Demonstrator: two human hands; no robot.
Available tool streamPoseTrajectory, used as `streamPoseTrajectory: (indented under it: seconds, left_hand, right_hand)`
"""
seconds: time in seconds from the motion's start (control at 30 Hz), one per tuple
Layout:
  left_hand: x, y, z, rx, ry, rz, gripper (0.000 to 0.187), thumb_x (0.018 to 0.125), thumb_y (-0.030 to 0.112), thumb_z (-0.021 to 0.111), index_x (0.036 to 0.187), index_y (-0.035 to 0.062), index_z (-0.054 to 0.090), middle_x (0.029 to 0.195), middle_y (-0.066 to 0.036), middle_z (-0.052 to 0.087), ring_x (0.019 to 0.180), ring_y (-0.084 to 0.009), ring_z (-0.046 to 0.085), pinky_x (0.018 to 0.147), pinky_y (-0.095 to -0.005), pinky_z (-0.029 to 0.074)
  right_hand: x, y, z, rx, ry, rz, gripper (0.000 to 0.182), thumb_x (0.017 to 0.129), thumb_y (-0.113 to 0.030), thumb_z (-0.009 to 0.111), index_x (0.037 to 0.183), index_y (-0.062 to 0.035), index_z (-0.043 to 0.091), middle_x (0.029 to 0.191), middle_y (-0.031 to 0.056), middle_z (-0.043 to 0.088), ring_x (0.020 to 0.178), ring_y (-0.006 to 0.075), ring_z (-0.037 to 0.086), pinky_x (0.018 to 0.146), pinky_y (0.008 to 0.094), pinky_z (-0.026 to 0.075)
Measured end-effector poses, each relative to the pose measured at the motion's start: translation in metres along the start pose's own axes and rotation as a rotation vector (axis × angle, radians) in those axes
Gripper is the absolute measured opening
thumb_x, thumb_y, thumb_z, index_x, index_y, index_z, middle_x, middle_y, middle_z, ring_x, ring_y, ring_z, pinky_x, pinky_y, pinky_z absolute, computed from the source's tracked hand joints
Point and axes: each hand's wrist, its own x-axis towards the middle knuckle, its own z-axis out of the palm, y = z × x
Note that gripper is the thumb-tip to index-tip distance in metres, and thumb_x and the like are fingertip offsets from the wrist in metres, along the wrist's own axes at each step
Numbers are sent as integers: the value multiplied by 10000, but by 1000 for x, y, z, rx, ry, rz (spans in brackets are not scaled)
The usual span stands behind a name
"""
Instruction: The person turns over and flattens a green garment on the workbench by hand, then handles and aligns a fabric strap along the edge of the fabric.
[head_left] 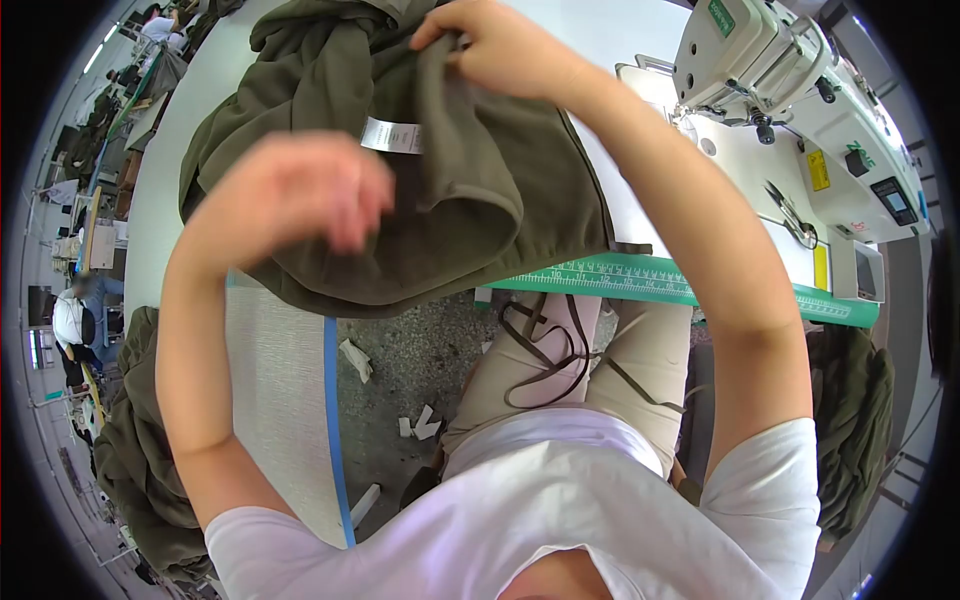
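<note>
At the top centre of the frame, the right hand [500, 50] has its grip clamped on the olive garment [540, 170], which spreads over the bench [165, 210] from upper left to centre, its lower edge overlapping the green ruler [610, 277]; the blurred left hand [310, 190] is over it, its grip unclear. Scissors [795, 220] lie at right beside the sewing machine [760, 80].

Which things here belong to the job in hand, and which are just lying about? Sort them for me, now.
Job in hand:
- olive garment, held by the right hand
- its white label
- probably the sewing machine, though untouched

Apparently lying about:
- scissors beside the machine
- white scraps on the floor
</note>
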Motion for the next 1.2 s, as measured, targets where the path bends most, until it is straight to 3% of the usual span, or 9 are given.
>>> streamPoseTrajectory:
  seconds: [0.07,0.13,0.2,0.27,0.37,0.5,0.63,0.87,1.2]
  left_hand:
    - [53,-12,-12,-170,481,-29,310,860,329,666,946,34,626,806,-21,620,684,-99,591,638,-248,490]
    - [102,-55,-53,-367,580,-85,259,853,287,648,917,38,616,781,-16,592,676,-91,552,594,-271,470]
    - [124,-73,-63,-163,516,-147,234,839,259,633,906,35,615,768,-12,576,679,-92,534,587,-284,460]
    - [131,-92,-74,39,447,-208,210,825,231,619,894,32,615,755,-9,560,681,-94,516,580,-298,450]
    - [112,-111,-110,-320,471,-137,183,785,155,602,910,21,612,796,-42,599,684,-117,554,615,-296,482]
    - [84,-100,-107,-803,428,-269,245,767,95,635,988,-8,614,884,-89,642,736,-156,610,680,-307,524]
    - [91,-71,-74,-362,523,-279,328,812,120,604,1093,-49,587,1005,-144,656,809,-204,652,765,-333,551]
    - [88,-111,-106,-868,402,-183,401,886,201,506,1188,-60,550,1098,-176,643,948,-274,650,882,-395,528]
    - [86,-118,-116,-967,362,-155,419,877,213,470,1190,-50,560,1135,-184,634,994,-306,637,907,-419,513]
  right_hand:
    - [7,-10,15,211,-88,48,335,775,-47,591,1110,-40,612,1098,199,606,1054,322,574,928,356,463]
    - [-1,-27,46,261,67,-132,287,771,-83,618,1053,-29,608,1078,208,582,979,368,566,881,389,479]
    - [-21,-56,56,281,-84,78,235,792,-82,607,1022,-35,615,1057,170,593,973,349,575,849,404,484]
    - [-40,-62,56,369,18,97,223,795,-71,598,1014,-33,617,1042,164,596,965,348,579,847,405,485]
    - [-58,-49,49,557,207,125,203,801,-49,579,998,-30,620,1013,152,601,949,345,586,844,407,487]
    - [-60,-12,45,267,56,206,196,810,-55,589,999,-13,617,1016,153,601,971,340,585,853,403,486]
    - [-44,12,57,72,-86,150,193,816,-67,592,995,-2,618,1024,144,606,960,334,590,839,399,487]
    - [-41,12,79,173,-44,92,332,795,-99,612,1116,-19,581,924,169,624,936,323,603,824,411,487]
    - [-54,-13,59,487,-206,-124,545,774,-110,627,1288,-22,469,1003,171,637,1005,306,599,885,401,457]
